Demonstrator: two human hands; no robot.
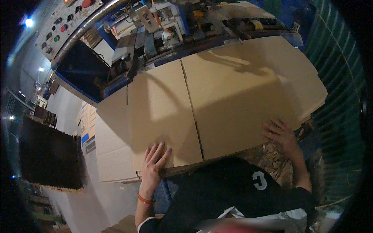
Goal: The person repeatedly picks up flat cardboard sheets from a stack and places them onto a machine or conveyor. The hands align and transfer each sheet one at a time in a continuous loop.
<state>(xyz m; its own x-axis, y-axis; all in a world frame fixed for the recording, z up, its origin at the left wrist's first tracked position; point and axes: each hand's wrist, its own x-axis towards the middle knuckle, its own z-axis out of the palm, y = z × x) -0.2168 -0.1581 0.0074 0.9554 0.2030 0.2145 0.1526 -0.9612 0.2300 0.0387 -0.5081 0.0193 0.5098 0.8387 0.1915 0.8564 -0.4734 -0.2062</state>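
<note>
A wide brown cardboard sheet (229,105), slotted and creased into panels, lies across in front of me, its far edge against the machine. My left hand (156,158) rests on the near edge of the sheet, left of the middle slot, fingers stretched out on the board. Toward the right end, my right hand (280,136) lies on the near edge with its fingers spread. Neither hand grips anything that shows; the thumbs are partly hidden. More board edges show beneath the sheet at its left and right ends.
Beyond the sheet stands a blue machine (167,37) with metal fittings. A control panel (64,27) with buttons and a metal rail (87,29) are at the upper left. A dark stack (48,153) stands at left. Cardboard scraps (276,167) lie below right, by a green corrugated wall (338,73).
</note>
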